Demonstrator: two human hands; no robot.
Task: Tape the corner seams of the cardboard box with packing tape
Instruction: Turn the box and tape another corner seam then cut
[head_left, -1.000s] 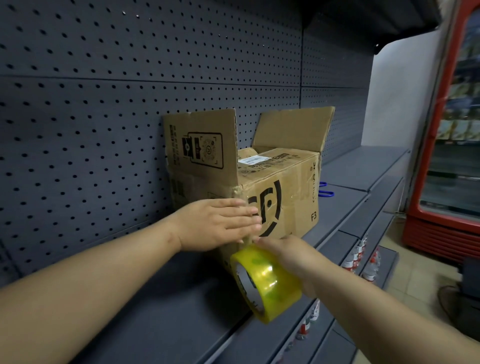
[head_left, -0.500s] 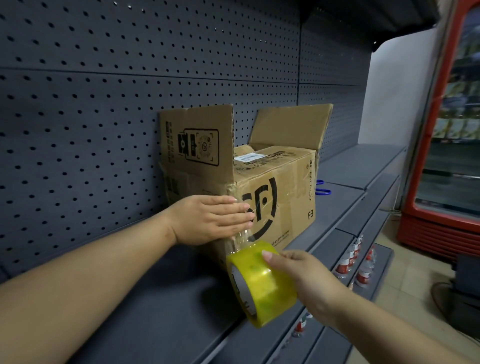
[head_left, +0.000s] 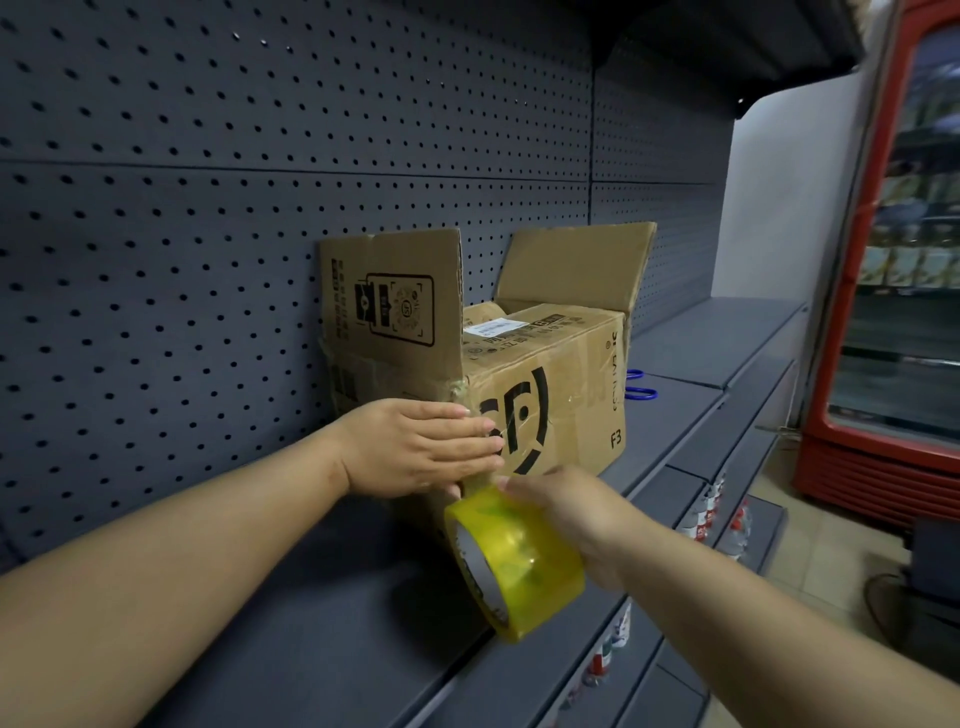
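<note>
Wrinkling is looming, I judge, if the right hand (head_left: 571, 514), curling round the yellow-tinted clear packing tape roll (head_left: 514, 561), is pulling askew while the flat-fingered left hand (head_left: 421, 447) is pressing the near corner of the brown cardboard box (head_left: 561, 405), sitting on the grey metal shelf (head_left: 311, 597), flaps pointing up, long axis running far-right.
</note>
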